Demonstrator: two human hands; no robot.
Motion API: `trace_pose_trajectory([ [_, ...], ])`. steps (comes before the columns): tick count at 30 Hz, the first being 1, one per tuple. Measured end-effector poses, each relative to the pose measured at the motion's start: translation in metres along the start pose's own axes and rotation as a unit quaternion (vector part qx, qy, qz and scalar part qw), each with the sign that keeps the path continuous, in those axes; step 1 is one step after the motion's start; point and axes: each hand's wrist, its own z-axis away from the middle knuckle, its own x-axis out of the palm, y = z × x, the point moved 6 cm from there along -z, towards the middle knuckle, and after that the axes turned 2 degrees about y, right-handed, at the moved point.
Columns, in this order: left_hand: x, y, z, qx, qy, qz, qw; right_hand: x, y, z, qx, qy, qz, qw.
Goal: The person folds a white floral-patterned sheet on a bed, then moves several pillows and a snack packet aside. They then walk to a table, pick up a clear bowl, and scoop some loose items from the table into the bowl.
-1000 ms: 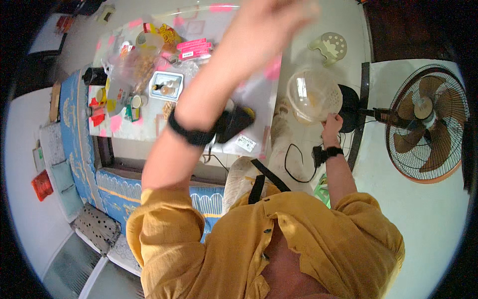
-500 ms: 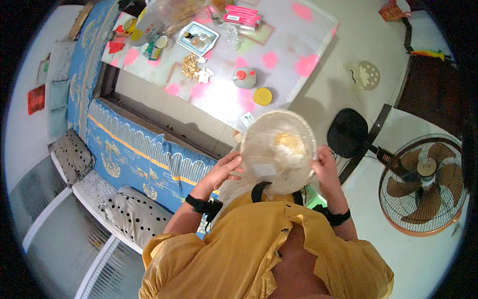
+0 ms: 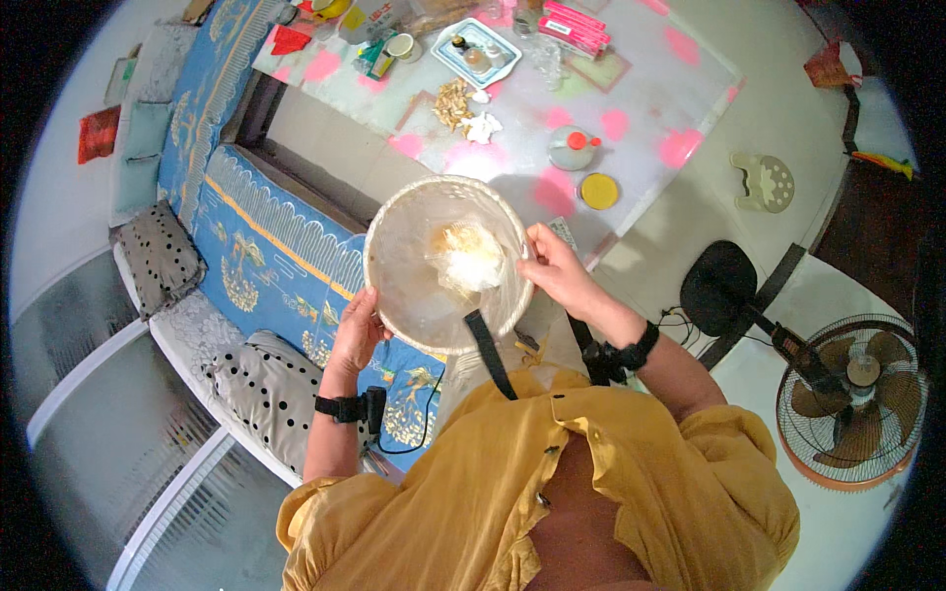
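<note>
Both my hands grip a round, light-coloured wastebasket [image 3: 380, 219] by its rim, with its mouth tilted up toward me. A see-through plastic liner covers the inside. Crumpled white and yellowish waste [image 3: 467, 256] lies at the bottom. My left hand [image 3: 359, 330] is closed on the lower left side of the rim. On the right side, my right hand [image 3: 564, 268] holds the rim with its thumb on the inner edge. A black strap [image 3: 489, 355] hangs in front of the basket's near edge.
Beyond the basket, the table [image 3: 641, 163] bears a heap of brown scraps [image 3: 452, 104], crumpled white tissue [image 3: 482, 128], a tray [image 3: 501, 71], a red-topped container [image 3: 574, 148] and a yellow-lidded jar [image 3: 598, 191]. A blue-covered sofa [image 3: 271, 261] stands left, a fan [image 3: 852, 404] right.
The wastebasket has moved left in both hands, away from the table's near corner toward the sofa. My view has shifted too, so the table and fan appear farther right.
</note>
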Motion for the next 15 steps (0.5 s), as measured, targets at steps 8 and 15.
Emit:
trace_pose_trajectory([
  [8,-0.1,0.013,-0.113,-0.069,0.012,-0.017,0.997,0.058,0.031,-0.133,0.013,0.016,0.1,0.995],
  [15,-0.185,0.048,-0.166,-0.089,0.024,-0.067,0.993,0.11,0.042,-0.205,-0.04,0.01,0.18,0.983],
])
